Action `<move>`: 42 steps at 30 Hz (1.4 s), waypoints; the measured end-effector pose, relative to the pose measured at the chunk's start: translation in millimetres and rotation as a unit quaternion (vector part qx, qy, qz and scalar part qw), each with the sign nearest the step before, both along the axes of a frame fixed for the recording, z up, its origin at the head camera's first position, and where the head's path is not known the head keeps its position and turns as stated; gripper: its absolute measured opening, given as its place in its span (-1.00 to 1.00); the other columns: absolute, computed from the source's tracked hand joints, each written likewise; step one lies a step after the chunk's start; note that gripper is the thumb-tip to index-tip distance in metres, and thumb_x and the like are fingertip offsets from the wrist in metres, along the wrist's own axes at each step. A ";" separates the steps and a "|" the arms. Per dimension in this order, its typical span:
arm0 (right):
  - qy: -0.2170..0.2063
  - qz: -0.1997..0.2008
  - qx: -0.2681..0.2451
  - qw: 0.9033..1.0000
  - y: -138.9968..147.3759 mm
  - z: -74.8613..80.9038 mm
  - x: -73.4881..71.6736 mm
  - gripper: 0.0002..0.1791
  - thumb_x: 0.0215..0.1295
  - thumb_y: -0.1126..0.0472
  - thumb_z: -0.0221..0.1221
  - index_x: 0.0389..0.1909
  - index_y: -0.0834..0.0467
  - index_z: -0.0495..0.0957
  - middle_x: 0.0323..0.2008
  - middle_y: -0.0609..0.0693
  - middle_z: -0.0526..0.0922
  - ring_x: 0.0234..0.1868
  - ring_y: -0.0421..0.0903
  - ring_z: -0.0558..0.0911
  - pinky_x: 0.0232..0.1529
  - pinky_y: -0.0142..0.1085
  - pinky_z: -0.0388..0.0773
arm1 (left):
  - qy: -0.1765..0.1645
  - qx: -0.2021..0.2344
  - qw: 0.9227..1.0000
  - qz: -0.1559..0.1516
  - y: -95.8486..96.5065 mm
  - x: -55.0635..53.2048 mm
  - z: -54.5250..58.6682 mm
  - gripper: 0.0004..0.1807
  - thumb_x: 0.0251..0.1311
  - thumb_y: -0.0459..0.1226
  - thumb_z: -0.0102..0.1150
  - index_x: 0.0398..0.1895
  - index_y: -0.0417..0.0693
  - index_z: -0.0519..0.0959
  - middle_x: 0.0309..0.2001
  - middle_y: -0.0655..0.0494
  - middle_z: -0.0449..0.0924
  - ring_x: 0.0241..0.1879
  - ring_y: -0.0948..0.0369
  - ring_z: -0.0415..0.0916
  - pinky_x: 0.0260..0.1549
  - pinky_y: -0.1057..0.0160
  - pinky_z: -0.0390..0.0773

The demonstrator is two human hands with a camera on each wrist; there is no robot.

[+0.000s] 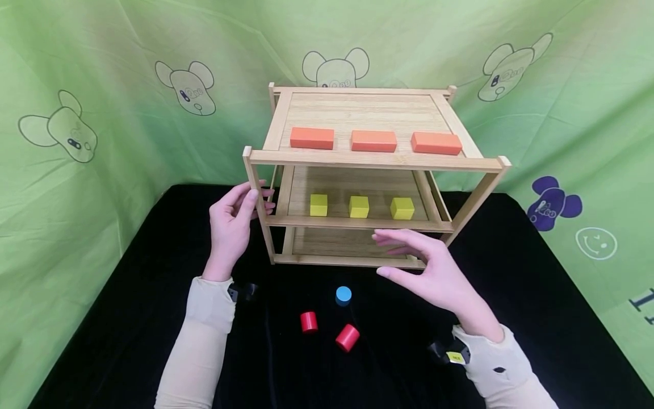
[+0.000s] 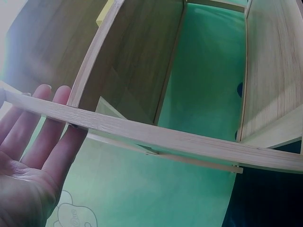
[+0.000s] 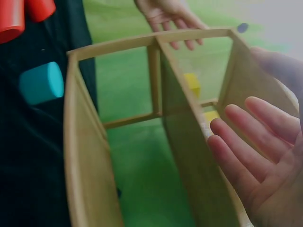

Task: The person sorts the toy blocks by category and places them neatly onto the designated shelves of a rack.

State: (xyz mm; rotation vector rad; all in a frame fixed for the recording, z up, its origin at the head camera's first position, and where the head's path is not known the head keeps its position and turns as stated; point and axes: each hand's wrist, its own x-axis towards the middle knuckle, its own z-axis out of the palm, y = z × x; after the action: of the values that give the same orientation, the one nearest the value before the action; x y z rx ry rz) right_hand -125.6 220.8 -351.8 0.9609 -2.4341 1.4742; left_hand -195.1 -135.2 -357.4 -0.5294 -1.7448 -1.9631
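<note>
A three-tier wooden shelf [image 1: 373, 162] stands before me. My left hand [image 1: 231, 224] holds its front left post [image 2: 180, 142], thumb in front and fingers reaching behind. My right hand [image 1: 434, 272], thumb and fingers apart and holding nothing, hovers before the lower right part. Three orange blocks, the middle one [image 1: 373, 141] between two others, lie in a row on the top tier. Three yellow cubes, with one [image 1: 359, 207] central, line the middle tier. On the black cloth sit a blue cylinder [image 1: 343, 296] and two red cylinders, one left [image 1: 309, 322] and one right [image 1: 347, 338].
Black cloth [image 1: 286, 375] covers the table under the shelf. Green fabric [image 1: 122, 34] printed with cartoon mouse heads surrounds it at the back and sides. The bottom tier [image 1: 332, 243] is partly hidden behind my right hand.
</note>
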 end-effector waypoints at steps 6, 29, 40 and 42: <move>-0.024 0.001 0.026 0.999 -3.2 -14.4 -7.5 -0.40 0.20 0.31 0.46 0.28 0.10 0.57 0.18 -0.09 0.64 0.12 -0.11 0.64 0.12 -0.18 0.59 | 0.002 0.001 1.000 -0.002 0.6 -0.3 0.6 -0.69 0.52 -0.33 0.07 0.10 -0.44 0.60 -0.13 -0.36 0.69 -0.30 -0.03 0.74 -0.24 0.07 0.73; -0.097 0.040 0.042 0.994 -16.4 -62.6 -21.0 -0.43 0.24 0.21 0.46 0.27 0.15 0.57 0.16 0.08 0.64 0.14 -0.06 0.62 0.11 -0.16 0.61 | 0.011 -0.016 1.000 0.004 0.0 0.0 -0.3 -0.69 0.53 -0.29 0.08 0.09 -0.38 0.62 -0.14 -0.33 0.70 -0.31 0.00 0.73 -0.23 0.10 0.74; -0.115 0.072 0.074 0.988 -25.3 -82.4 -21.5 -0.42 0.25 0.12 0.45 0.26 0.21 0.57 0.13 0.05 0.67 0.08 -0.02 0.65 0.08 -0.08 0.62 | 0.011 -0.016 1.000 0.004 -0.8 0.4 -0.7 -0.69 0.52 -0.29 0.08 0.09 -0.37 0.62 -0.12 -0.42 0.66 -0.32 0.02 0.73 -0.23 0.11 0.74; -0.124 0.074 0.084 0.986 -27.4 -84.7 -20.8 -0.40 0.24 0.08 0.46 0.27 0.20 0.57 0.14 0.01 0.66 0.06 -0.04 0.66 0.09 -0.09 0.61 | 0.011 -0.015 1.000 0.005 -1.0 0.3 -0.9 -0.69 0.52 -0.28 0.09 0.09 -0.36 0.63 -0.12 -0.41 0.67 -0.31 0.03 0.74 -0.23 0.11 0.74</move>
State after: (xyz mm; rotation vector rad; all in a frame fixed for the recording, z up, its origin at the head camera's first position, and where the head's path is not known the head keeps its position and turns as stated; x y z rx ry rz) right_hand -146.3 193.5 -436.5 1.0703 -2.7571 1.5380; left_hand -194.8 -136.2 -358.2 -0.5499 -1.7619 -1.9213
